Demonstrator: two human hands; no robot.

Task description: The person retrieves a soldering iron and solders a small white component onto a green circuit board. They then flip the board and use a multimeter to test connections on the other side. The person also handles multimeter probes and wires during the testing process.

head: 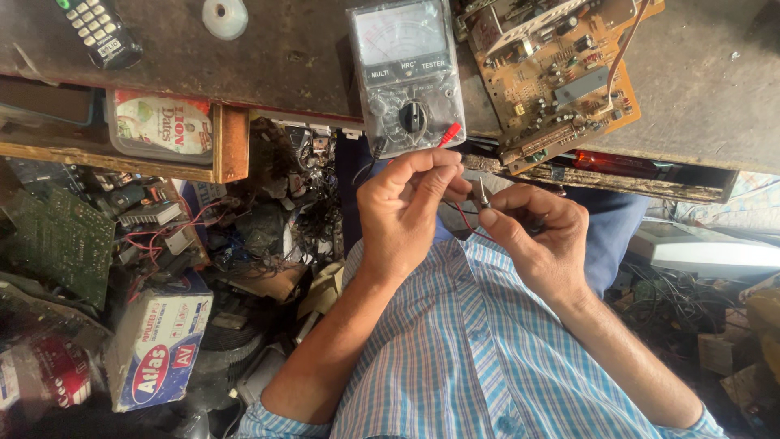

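Nearest, the left hand (404, 213) pinches a thin red test lead (465, 218), and the right hand (543, 236) grips what seems a slim metal-tipped probe (483, 195). Beyond, the grey analogue meter (406, 75) lies connected; the brown circuit board (561, 73) sits untouched.

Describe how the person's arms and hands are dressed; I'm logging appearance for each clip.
Both the left hand and the right hand are bare: no gloves, rings or watch show. The forearms are uncovered too. The short sleeves belong to a checked shirt in light blue and white with thin reddish lines.
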